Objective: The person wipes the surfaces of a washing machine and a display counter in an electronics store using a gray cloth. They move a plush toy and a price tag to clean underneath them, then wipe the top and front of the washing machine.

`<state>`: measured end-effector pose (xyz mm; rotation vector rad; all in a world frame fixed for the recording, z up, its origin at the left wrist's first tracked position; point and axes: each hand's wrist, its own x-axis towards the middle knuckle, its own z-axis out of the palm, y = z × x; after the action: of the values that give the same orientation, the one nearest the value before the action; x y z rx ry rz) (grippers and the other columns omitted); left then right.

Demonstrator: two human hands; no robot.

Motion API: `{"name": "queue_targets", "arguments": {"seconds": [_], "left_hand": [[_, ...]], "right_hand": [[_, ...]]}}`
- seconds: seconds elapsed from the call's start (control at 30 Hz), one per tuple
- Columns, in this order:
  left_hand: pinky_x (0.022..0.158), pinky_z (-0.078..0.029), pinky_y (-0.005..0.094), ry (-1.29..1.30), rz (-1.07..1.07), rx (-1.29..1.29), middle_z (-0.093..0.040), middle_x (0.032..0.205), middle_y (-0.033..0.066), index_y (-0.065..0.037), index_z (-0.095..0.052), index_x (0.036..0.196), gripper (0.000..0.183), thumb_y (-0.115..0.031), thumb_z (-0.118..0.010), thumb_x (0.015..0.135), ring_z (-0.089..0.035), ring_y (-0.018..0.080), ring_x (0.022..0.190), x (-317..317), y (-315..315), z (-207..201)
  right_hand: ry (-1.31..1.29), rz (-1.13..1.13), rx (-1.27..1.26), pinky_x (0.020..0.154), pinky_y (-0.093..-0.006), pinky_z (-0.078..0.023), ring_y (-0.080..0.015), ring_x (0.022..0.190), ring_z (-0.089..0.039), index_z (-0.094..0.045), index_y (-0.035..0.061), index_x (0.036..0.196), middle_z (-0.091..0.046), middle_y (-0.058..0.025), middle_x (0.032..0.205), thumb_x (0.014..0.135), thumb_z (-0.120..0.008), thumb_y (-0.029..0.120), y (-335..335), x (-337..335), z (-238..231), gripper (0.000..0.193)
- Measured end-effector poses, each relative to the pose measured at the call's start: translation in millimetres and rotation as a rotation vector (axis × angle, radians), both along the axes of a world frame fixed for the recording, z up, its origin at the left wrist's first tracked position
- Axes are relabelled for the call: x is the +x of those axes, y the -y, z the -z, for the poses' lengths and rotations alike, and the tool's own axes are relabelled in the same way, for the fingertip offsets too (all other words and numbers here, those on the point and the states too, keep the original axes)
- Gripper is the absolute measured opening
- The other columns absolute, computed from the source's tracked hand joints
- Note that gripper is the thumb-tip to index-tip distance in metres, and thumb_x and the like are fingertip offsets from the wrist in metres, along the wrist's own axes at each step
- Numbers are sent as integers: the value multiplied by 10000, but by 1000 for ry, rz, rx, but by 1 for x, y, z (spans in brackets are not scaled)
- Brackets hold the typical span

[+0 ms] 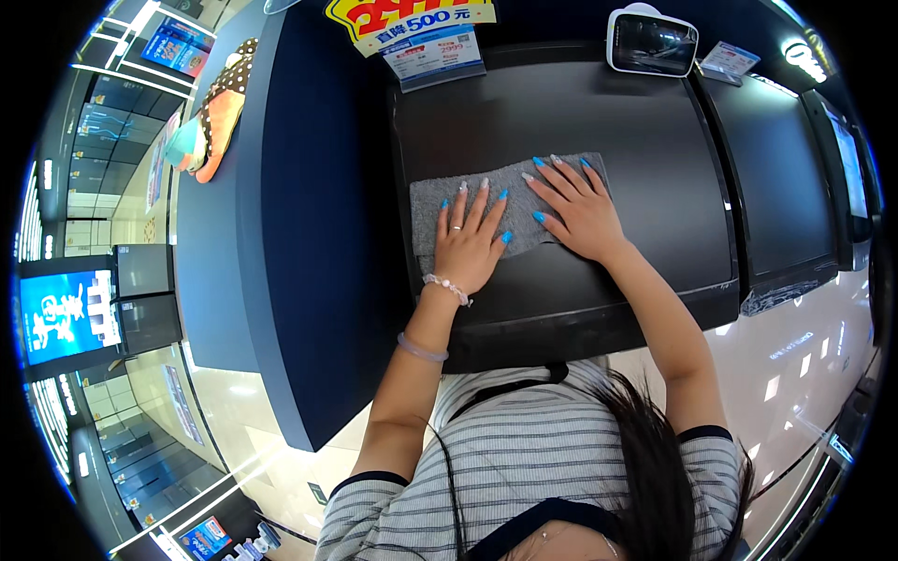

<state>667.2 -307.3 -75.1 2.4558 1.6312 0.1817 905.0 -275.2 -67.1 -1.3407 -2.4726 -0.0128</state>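
Left hand (pixel 467 251) and right hand (pixel 589 221) lie spread on grey cloth (pixel 520 213); printed price card (pixel 433 59) beyond

Shop, most likely an appliance showroom. Large red-and-yellow promo sign (pixel 409 21) and white-blue price card (pixel 435 61) beyond the left hand (pixel 465 248), at the black unit (pixel 645 140)'s far edge. Second price card (pixel 730 62) beyond and right of the right hand (pixel 591 220); another dark display unit (pixel 776 168) alongside, also right. Far left of the left hand: bright blue advertising panel (pixel 70 316), dark boxy units (pixel 145 269). Glossy pale floor (pixel 795 351), lower right of the right hand.
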Motion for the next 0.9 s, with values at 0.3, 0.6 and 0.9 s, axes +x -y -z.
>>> {"name": "queue_targets", "arguments": {"seconds": [0.3,0.6,0.9], "left_hand": [[1139,-212,505,406,-124,-22,-483,1431,116,-168,-513,1345,466,-349,-577,921,-405,352,1342,-22,-151,17],[955,-457,323,1360,-362,-27,-591,1249,172,79,-486,1241,501,-35,-734,821,-582,214,1135,-84,-287,1],[886,-467,293,987,-341,-200,-690,1090,92,23,-656,1135,362,-209,-718,865,-618,153,1001,-74,-264,8]], "right_hand": [[23,45,39,1155,-475,-215,-218,1387,-357,-444,245,1428,-428,-11,1484,962,-457,437,-108,-13,18,504],[18,-112,25,1155,-483,-204,-221,1396,-341,-465,192,1411,-431,-38,1480,952,-474,439,-136,-16,13,521],[0,-177,50,1127,-527,-231,-310,1311,-400,-519,177,1352,-503,-97,1338,838,-587,515,-123,-34,-6,619]]}}
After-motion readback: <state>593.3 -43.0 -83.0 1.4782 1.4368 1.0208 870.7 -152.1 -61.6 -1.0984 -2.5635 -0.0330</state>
